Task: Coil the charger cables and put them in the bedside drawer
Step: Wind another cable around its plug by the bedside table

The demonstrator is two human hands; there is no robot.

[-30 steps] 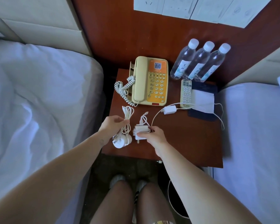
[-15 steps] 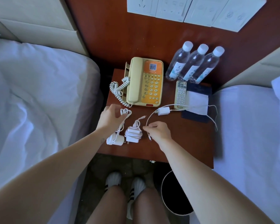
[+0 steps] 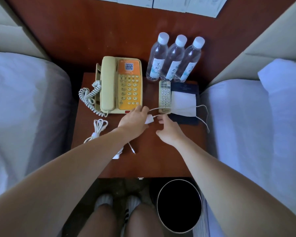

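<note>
Head view: nearest, well in front of the phone (image 3: 120, 86), one coiled charger (image 3: 117, 155) lies partly under the left forearm (image 3: 75, 161). Another coil (image 3: 99, 127) lies just in front of the phone's left corner. Two look wound; none is in the drawer, which is out of sight. Farther on, the left hand (image 3: 135, 120) covers the third charger's adapter (image 3: 149, 119), off the phone's front right corner; whether it grips I cannot tell. The right hand (image 3: 169, 132), fingers loose, holds nothing beside the uncoiled cable (image 3: 159, 108). Half a second ago both hands were at the coils.
</note>
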